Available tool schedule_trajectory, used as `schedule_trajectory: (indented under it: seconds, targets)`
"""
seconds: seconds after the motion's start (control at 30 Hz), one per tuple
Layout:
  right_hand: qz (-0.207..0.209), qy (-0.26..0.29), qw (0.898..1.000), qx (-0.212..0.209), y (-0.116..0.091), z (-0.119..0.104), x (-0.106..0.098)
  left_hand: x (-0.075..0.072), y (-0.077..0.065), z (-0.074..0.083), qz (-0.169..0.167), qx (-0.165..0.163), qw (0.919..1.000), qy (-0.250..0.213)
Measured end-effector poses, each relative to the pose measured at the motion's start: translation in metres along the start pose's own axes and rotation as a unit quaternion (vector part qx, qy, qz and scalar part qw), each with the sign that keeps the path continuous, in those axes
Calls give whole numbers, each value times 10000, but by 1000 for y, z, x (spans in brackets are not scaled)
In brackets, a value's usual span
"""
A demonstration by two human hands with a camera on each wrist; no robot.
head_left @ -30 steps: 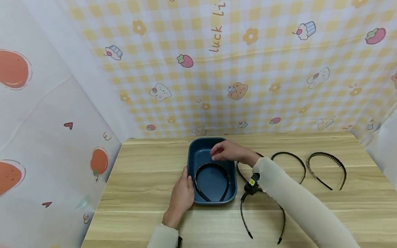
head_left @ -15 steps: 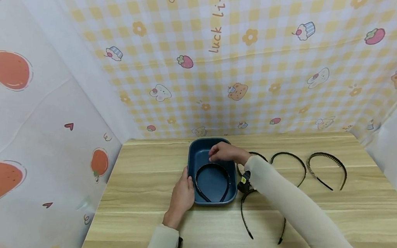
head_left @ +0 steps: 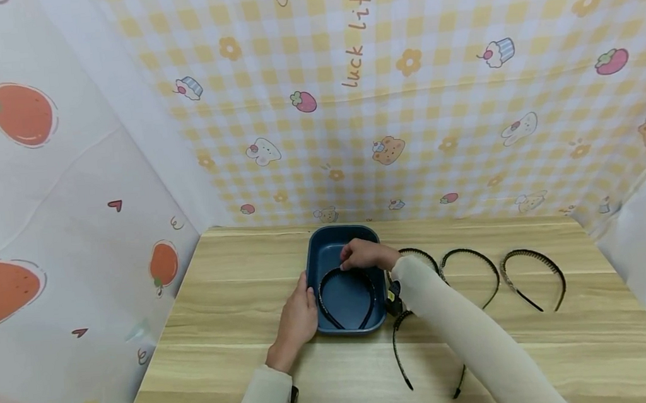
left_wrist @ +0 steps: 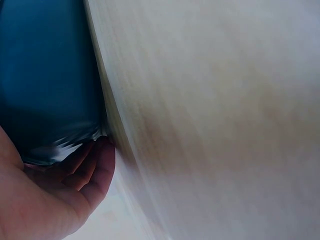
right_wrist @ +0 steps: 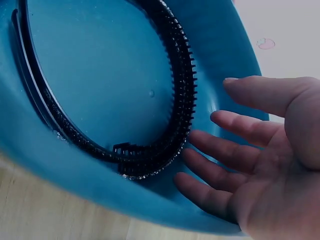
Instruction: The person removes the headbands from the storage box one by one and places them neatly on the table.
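Observation:
A dark blue rectangular bin stands on the table. Inside lie black toothed headbands; in the right wrist view at least two headbands overlap, with glittery specks along their outer edges. My left hand rests along the bin's left wall, its fingers touching the outside; the left wrist view shows these fingers slightly bent against the wall. My right hand is over the bin's right side, above the headbands' curved top. In the right wrist view its fingers are spread and relaxed, holding nothing.
Right of the bin lie several more black headbands: one partly behind the right wrist, one beside it, one farther right and one nearer the front, partly hidden by the right sleeve. A patterned cloth wall rises behind the table.
My right hand has moved slightly left and down, toward the top of the headbands in the bin. My left hand and the bin stay in place; the headbands have not visibly moved.

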State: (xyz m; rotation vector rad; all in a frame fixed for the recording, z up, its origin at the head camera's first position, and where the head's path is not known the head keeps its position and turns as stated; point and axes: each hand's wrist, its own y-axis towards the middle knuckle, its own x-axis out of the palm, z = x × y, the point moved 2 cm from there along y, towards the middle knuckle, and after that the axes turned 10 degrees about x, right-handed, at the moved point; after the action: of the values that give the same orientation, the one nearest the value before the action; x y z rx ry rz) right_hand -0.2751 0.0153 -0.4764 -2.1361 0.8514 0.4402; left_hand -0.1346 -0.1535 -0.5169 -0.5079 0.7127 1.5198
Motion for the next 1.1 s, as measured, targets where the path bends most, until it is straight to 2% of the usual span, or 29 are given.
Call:
schedule_trajectory:
  seconds: [0.27, 0.43, 0.67, 1.1]
  targets:
    - [-87, -1, 9999, 75, -1, -1, 2, 1, 0, 0, 20, 54, 10000, -9]
    - [-196, -40, 9998, -54, -4, -3, -1, 1, 0, 0, 53, 37, 10000, 9]
    - [-223, 371, 9991, -10, -7, -4, -2, 1, 0, 0, 64, 35, 10000, 36]
    - [-130, 655, 9978, -31, -6, 2, -4, 1, 0, 0, 100, 37, 9999, 32]
